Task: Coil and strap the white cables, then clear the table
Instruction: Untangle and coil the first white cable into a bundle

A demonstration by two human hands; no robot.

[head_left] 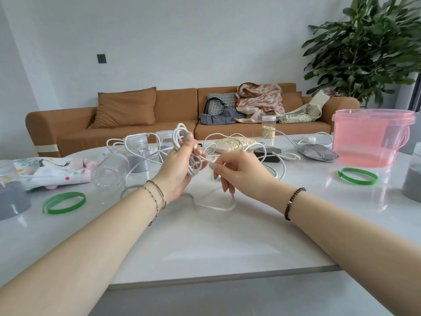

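Head view: thin white round cable loops (180, 135) were clasped in the left hand (178, 173); the loose strand (210, 159) just beside was pinched by the right hand (239, 175). Coiling judged unfinished; trailing slack needed winding on next.

The white table (205, 242) bore a green ring (64, 202) near left, a second green ring (357, 176) right, a pink tub (369, 142) far right, a patterned cloth (50, 172) left, and white cables (291, 157) strewn across its far middle.
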